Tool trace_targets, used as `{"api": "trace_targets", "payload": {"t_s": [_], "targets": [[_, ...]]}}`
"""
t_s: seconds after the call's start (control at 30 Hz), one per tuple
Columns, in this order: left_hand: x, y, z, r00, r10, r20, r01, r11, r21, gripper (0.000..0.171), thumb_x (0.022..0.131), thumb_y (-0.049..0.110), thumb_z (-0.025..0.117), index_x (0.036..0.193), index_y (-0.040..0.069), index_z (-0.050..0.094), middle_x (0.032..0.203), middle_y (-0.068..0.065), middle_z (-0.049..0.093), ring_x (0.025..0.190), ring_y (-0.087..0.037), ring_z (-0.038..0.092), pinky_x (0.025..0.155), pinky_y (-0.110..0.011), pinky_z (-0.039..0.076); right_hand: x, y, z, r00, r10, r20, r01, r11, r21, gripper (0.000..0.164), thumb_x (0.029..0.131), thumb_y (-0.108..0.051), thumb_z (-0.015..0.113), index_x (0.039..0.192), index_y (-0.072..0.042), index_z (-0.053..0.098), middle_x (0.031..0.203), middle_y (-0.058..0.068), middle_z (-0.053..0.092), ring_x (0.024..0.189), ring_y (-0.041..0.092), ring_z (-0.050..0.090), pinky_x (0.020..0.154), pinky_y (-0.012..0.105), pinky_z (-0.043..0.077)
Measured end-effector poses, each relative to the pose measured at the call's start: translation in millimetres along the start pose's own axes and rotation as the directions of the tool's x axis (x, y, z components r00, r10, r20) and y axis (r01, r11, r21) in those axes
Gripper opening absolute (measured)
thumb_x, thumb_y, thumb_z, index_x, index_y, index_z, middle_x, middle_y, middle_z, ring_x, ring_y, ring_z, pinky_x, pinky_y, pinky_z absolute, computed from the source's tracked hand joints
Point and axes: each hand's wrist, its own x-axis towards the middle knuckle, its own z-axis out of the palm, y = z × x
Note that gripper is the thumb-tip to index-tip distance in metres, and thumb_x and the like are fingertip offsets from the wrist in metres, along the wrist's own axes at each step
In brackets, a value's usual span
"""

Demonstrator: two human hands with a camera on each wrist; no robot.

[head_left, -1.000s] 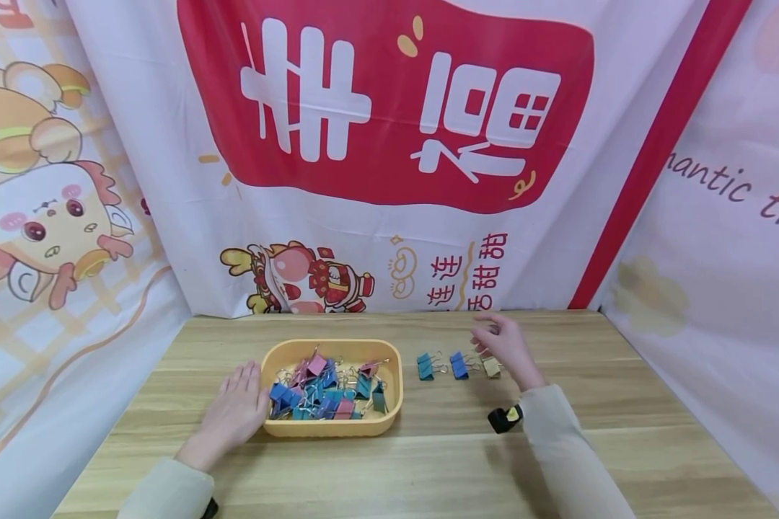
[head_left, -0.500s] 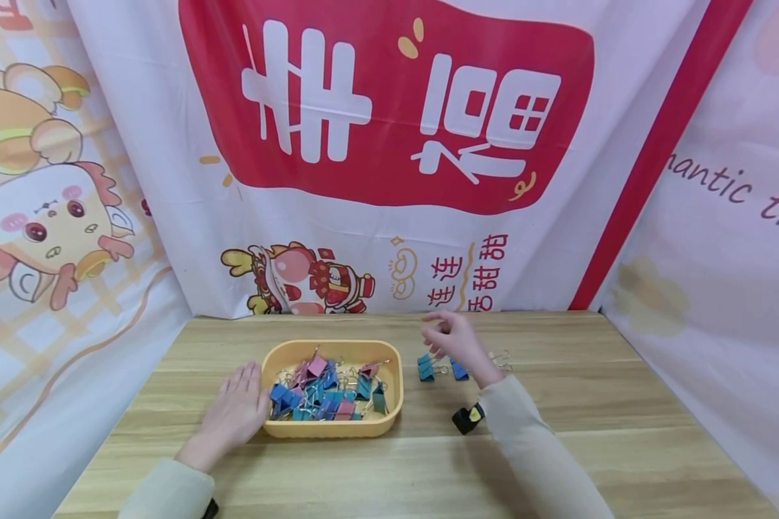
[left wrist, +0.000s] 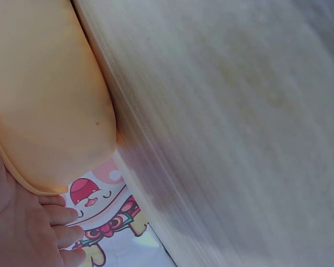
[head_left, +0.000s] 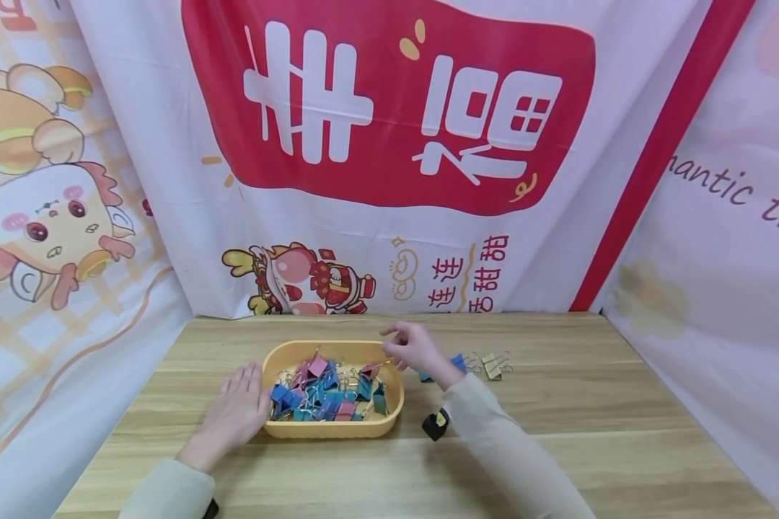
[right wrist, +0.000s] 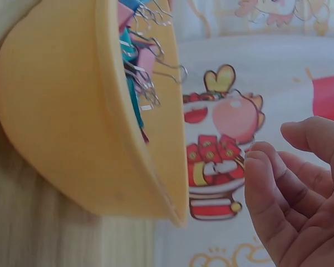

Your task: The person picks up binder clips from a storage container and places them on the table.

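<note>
A yellow plastic bin (head_left: 331,430) on the table holds a heap of binder clips (head_left: 327,396) in blue, teal and pink. Against its left wall rests my left hand (head_left: 234,407), fingers extended; the left wrist view shows the fingers (left wrist: 61,214) beside the bin (left wrist: 50,100). My right hand (head_left: 418,351) hovers over the bin's far right corner. In the right wrist view that hand (right wrist: 306,189) has bent fingers, thumb apart, nothing between them. Right of the bin lie a yellow binder clip (head_left: 492,366), a blue one (head_left: 457,363) and a teal one (head_left: 425,377), mostly hidden by the right hand.
The wooden table (head_left: 363,476) runs back to a printed white and red curtain (head_left: 389,223). More printed cloth (head_left: 701,303) hangs at both sides. A black strap mount (head_left: 436,425) is at the right wrist.
My right hand has moved left from above the yellow clip, past the blue and teal ones, to the bin's right edge. The left hand has stayed in place.
</note>
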Motion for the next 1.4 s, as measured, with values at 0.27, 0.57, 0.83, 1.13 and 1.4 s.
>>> {"api": "trace_targets", "payload": {"t_s": [0.27,0.57,0.83,1.13,1.4], "targets": [[-1.0,0.2,0.0,1.000,-0.001,0.005,0.001,1.000,0.000,0.057,0.098,0.022,0.034,0.134,-0.020,0.022,0.140,-0.036,0.020,0.128,-0.051,0.019,0.104,-0.059,0.013,6,-4,27,0.995,0.014,0.101,-0.016,1.000,0.014,0.031,0.086,-0.011,0.063,0.115,0.001,0.058,0.083,0.019,0.064,0.072,0.039,0.062,0.059,0.042,0.055],[-0.8,-0.2,0.9,1.000,-0.003,0.002,0.003,1.000,-0.009,0.057,0.098,0.022,0.034,0.135,-0.020,0.022,0.141,-0.036,0.019,0.128,-0.051,0.018,0.104,-0.059,0.012,4,-2,50,0.982,0.028,0.187,-0.002,0.991,-0.137,0.023,0.086,-0.014,0.066,0.105,-0.002,0.065,0.073,0.005,0.062,0.059,0.025,0.061,0.050,0.030,0.052],[-0.8,-1.0,2.2,1.000,-0.012,0.008,0.012,1.000,-0.003,0.057,0.098,0.023,0.033,0.135,-0.019,0.022,0.141,-0.035,0.019,0.128,-0.051,0.018,0.104,-0.059,0.012,2,1,58,0.970,0.043,0.239,0.004,0.981,-0.192,0.011,0.084,-0.012,0.068,0.093,-0.006,0.068,0.071,0.003,0.064,0.059,0.025,0.061,0.048,0.028,0.052],[-1.0,-0.7,1.6,1.000,-0.014,0.013,0.015,1.000,-0.009,0.058,0.098,0.023,0.033,0.135,-0.019,0.021,0.141,-0.035,0.018,0.128,-0.051,0.017,0.104,-0.059,0.012,2,4,63,0.957,0.089,0.276,-0.018,0.968,-0.250,0.006,0.083,-0.012,0.069,0.088,-0.010,0.071,0.072,-0.006,0.063,0.064,0.021,0.061,0.053,0.026,0.051],[-0.4,0.6,-0.1,0.999,-0.025,0.021,0.025,1.000,-0.018,0.058,0.098,0.024,0.033,0.136,-0.019,0.020,0.142,-0.035,0.017,0.129,-0.051,0.015,0.105,-0.059,0.011,4,3,66,0.957,0.082,0.278,0.002,0.957,-0.289,0.004,0.082,-0.007,0.068,0.083,-0.010,0.071,0.071,-0.008,0.061,0.065,0.011,0.058,0.058,0.022,0.049]]}}
